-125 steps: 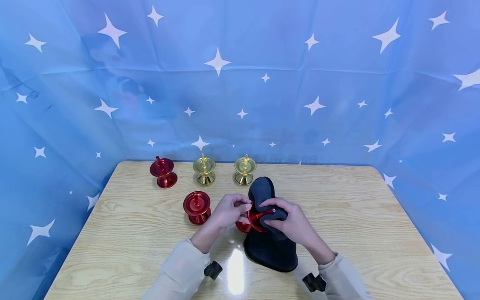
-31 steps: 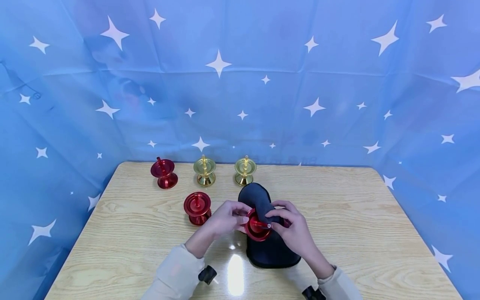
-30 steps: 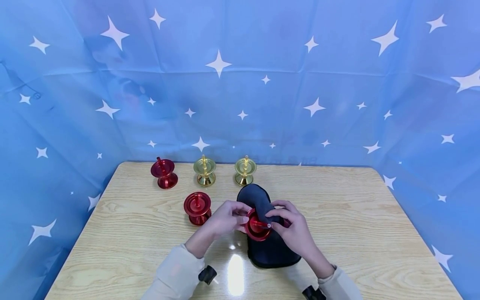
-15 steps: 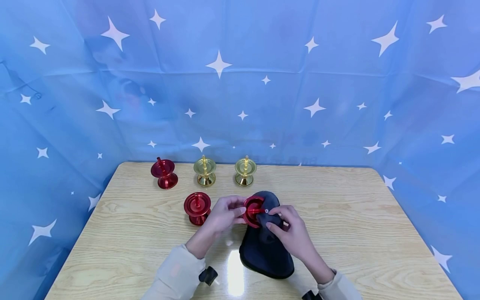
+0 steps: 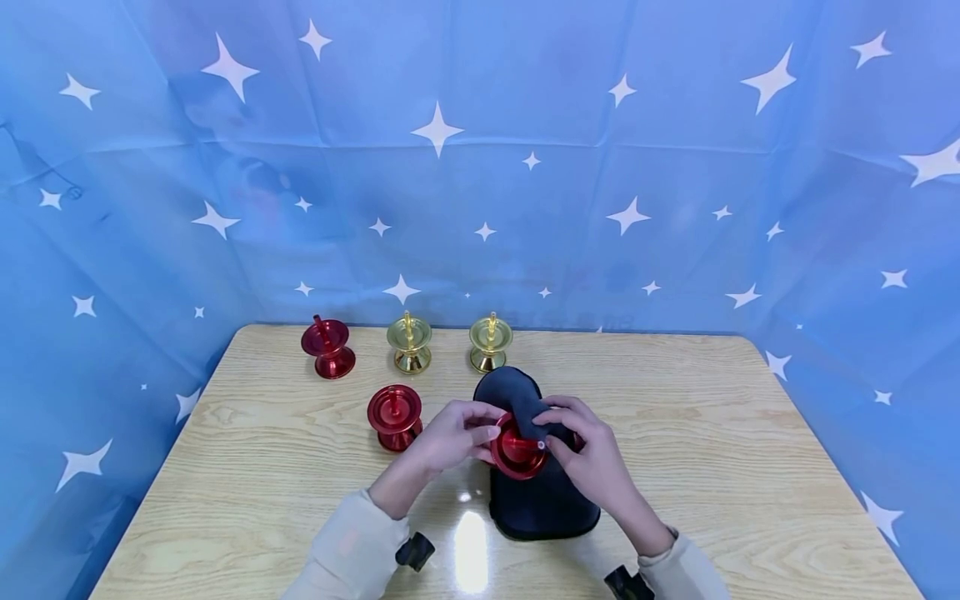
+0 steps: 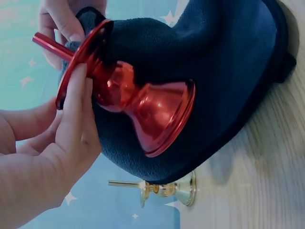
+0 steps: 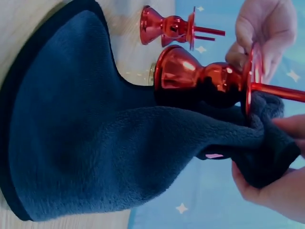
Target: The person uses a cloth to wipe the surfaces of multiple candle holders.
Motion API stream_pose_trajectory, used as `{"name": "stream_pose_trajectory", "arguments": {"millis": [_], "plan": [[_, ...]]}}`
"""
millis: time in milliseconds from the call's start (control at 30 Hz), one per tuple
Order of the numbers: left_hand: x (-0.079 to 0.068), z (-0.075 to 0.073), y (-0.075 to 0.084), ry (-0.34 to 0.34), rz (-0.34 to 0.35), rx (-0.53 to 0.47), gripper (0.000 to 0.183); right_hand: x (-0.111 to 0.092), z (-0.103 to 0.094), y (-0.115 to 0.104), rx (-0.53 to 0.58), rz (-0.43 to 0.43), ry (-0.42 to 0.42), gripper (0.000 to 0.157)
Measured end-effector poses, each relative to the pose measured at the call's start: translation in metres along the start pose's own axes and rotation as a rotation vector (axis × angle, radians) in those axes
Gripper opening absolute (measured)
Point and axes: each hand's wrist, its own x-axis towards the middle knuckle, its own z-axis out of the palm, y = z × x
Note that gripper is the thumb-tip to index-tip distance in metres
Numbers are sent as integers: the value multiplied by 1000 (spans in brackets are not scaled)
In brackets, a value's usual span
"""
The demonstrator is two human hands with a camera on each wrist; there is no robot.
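My left hand [image 5: 453, 437] holds a red metal candle holder [image 5: 519, 468] by the rim of its dish. The holder is tilted, its spike pointing right and towards me. Across from it, my right hand [image 5: 592, 450] pinches a dark cloth [image 5: 546, 510] and presses it on the dish near the spike. The right wrist view shows the bunched cloth [image 7: 267, 124] over the dish edge, its rest hanging down beside the stem and base. In the left wrist view the round stem and flared base [image 6: 159, 117] stand out against the cloth.
Another red candle holder [image 5: 394, 412] stands just left of my left hand. Along the back of the wooden table [image 5: 675, 417] are a red holder [image 5: 330, 346] and two gold ones [image 5: 411, 342]. A blue curtain with white stars [image 5: 555, 250] hangs behind.
Since half a second ago, the held candle holder has come slightly towards me and tipped, with its dish facing more upward. The cloth's upper fold has swung left and its lower edge has shifted.
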Motion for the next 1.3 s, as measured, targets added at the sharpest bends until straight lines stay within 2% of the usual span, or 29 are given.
{"name": "stream_pose_trajectory", "arguments": {"millis": [133, 233, 367, 467, 567, 700, 833, 1000, 1100, 1300], "plan": [[-1, 1, 2, 57, -6, -13, 26, 0, 1, -1, -20, 9, 11, 33], [-1, 2, 4, 107, 2, -39, 26, -3, 1, -1, -19, 65, 9, 31], [-1, 2, 5, 169, 23, -79, 26, -6, 2, -3, 43, 153, 4, 29], [-1, 2, 6, 180, 31, -85, 27, -8, 4, -4, 54, 162, 22, 29], [-1, 1, 7, 153, 31, -88, 27, -8, 5, -5, 13, 122, 59, 31], [-2, 0, 8, 75, 29, -78, 28, -5, 4, -5, -47, 38, 93, 34], [-4, -1, 10, -18, 13, -6, 28, -1, -1, -8, -68, -60, 72, 37], [-5, 0, 11, -120, 2, 71, 28, 5, -4, -9, -68, -183, 3, 38], [-6, 1, 12, -109, -4, 67, 29, 6, -5, -9, -59, -196, -45, 38], [-7, 1, 12, 21, -27, 5, 29, 5, -8, -8, -62, -124, -94, 33]]}}
